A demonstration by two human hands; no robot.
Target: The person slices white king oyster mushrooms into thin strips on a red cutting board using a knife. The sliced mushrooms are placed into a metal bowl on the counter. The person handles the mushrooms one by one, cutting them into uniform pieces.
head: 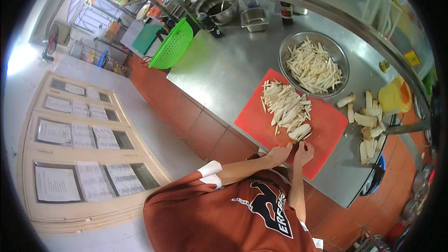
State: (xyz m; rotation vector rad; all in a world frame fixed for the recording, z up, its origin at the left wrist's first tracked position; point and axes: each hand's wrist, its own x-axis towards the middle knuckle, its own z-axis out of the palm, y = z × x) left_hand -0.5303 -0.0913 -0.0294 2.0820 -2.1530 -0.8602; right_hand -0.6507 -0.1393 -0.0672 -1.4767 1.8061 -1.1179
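On the red cutting board (327, 136), sliced king oyster mushroom (300, 131) lies in a fanned stack just beyond my fingertips. Both hands are close together at the board's near edge. My left hand (280, 154) has curled fingers, their tips by the near end of the stack. Beside it, my right hand (303, 153) bends its fingertips down at that same end. A thin dark edge, possibly a knife blade, shows there; which hand holds it is hidden. Farther up the board spreads a pile of mushroom strips (285, 103).
A steel bowl (281, 59) of mushroom strips touches the board's far side. Whole mushrooms (367, 120) lie to the right near a yellow container (390, 94). A green colander (175, 45) stands at the steel table's left edge. A sauce bottle (287, 13) and steel pan (254, 19) sit behind.
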